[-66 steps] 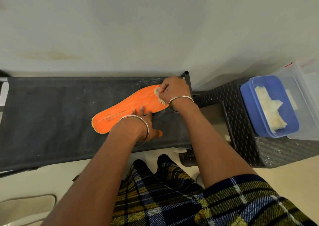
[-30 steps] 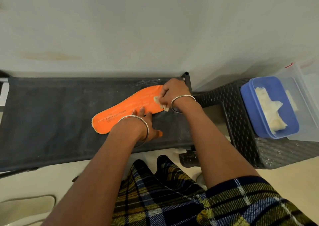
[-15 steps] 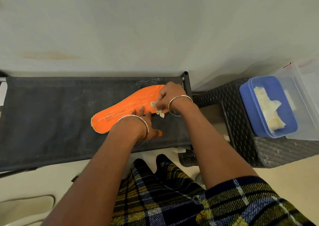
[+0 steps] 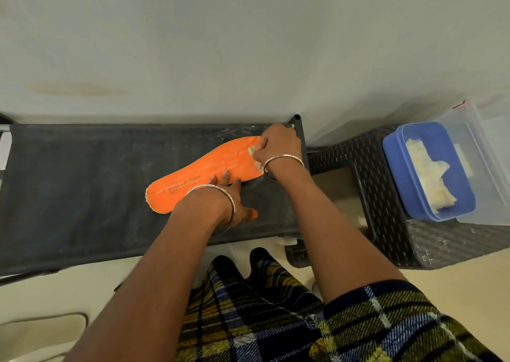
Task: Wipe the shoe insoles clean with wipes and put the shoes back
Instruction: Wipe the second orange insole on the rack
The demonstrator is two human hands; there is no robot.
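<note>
Orange insole [image 4: 209, 172] flat on dark fabric shelf [image 4: 82, 185], crumpled whitish wipe [image 4: 252, 151] on its toe end

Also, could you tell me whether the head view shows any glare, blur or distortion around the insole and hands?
Head view: soft, even light, no glare on the orange insole; its print is only partly readable. Head view: the right hand gripping the wipe and the left hand pressing the insole look sharp. Head view: the front edge of the black rack slants, likely wide-angle distortion.

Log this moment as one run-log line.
step: wiping orange insole | left hand: presses it on bench | right hand: grips wipe at its wide end | spare wipes: in blue tub
</note>
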